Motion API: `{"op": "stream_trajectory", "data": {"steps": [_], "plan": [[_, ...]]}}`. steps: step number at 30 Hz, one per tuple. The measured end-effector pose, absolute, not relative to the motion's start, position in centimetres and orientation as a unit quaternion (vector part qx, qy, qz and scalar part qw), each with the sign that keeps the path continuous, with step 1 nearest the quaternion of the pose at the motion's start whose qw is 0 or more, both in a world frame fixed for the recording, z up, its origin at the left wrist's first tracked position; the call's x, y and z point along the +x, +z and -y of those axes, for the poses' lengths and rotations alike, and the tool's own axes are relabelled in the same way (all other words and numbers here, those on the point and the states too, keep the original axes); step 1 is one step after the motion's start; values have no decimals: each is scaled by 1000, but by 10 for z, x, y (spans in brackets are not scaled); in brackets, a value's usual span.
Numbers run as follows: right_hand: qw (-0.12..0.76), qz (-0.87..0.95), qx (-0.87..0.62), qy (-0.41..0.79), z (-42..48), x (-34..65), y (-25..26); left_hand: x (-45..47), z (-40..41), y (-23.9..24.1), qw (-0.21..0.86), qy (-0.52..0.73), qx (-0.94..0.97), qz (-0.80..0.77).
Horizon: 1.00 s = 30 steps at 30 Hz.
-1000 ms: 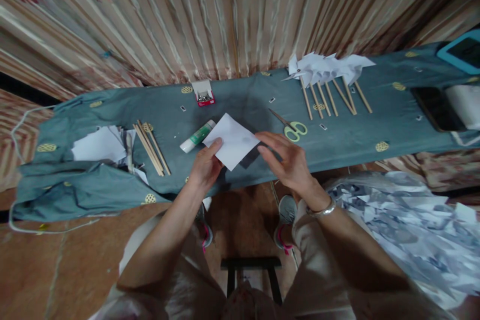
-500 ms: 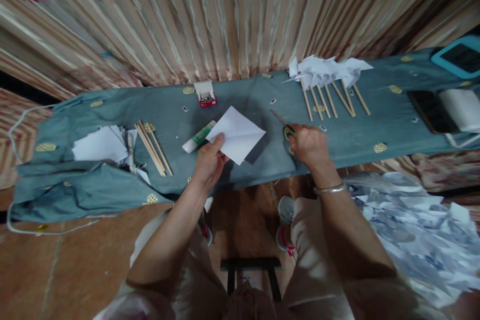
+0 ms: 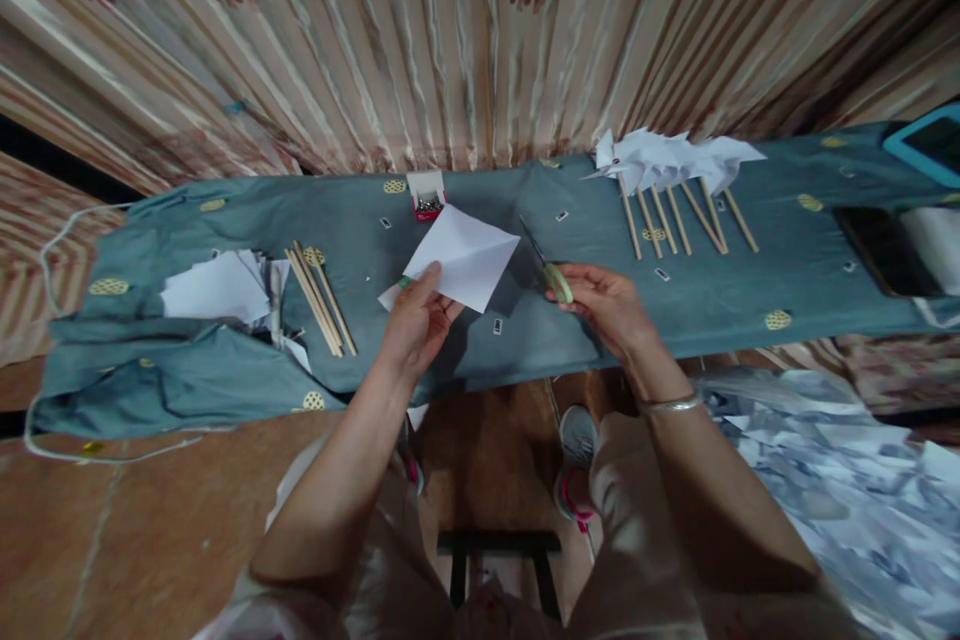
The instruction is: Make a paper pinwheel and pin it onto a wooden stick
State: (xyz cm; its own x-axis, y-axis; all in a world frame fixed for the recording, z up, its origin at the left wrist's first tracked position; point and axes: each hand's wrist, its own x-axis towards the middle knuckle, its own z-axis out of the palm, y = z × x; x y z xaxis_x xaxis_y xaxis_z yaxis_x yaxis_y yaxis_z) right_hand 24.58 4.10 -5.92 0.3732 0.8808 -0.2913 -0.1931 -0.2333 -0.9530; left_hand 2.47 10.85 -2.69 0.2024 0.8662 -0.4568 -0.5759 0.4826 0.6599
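Note:
My left hand (image 3: pixel 421 325) pinches a creased square sheet of white paper (image 3: pixel 469 255) by its near left corner, with the thumb on top. To the right of the sheet, my right hand (image 3: pixel 600 305) grips scissors (image 3: pixel 555 278) by their pale green handles. The dark blades point away and a little left, apart from the paper; whether they are parted is hard to see. Partly hidden under my left hand and the sheet lies a green and white box or tube (image 3: pixel 391 294). Just behind the paper stands a small red and white box (image 3: pixel 427 196) of metal pins.
Wooden sticks (image 3: pixel 319 300) and a stack of white paper (image 3: pixel 216 286) lie at left on the cloth-covered table (image 3: pixel 450 375). Several paper pinwheels on sticks (image 3: pixel 675 165) rest at back right. A dark phone (image 3: pixel 874 250) lies farther right. Many folded papers (image 3: pixel 825 480) are heaped below.
My right hand has lifted the scissors off the cloth and turned, bringing them nearer the sheet. The sheet has tilted and shifted slightly left in my left hand. The whole view has moved a little.

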Motion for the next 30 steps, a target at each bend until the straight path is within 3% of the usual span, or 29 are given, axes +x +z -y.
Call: {"op": "stream_trajectory", "data": {"steps": [6,11,18,30], "plan": [[539,277,-510,610,-25,211,-48,22,-117,-30,752,498,164,-399],[461,373,-472,652,-17,198,-51,24,-118,-31,749,489,167,-414],[438,465,-436,634,-16,192,-58,24,-116,-34,747,496,172,-409],[406,465,-464,635,-18,191,-64,24,-114,-37,753,493,169,-402]]}}
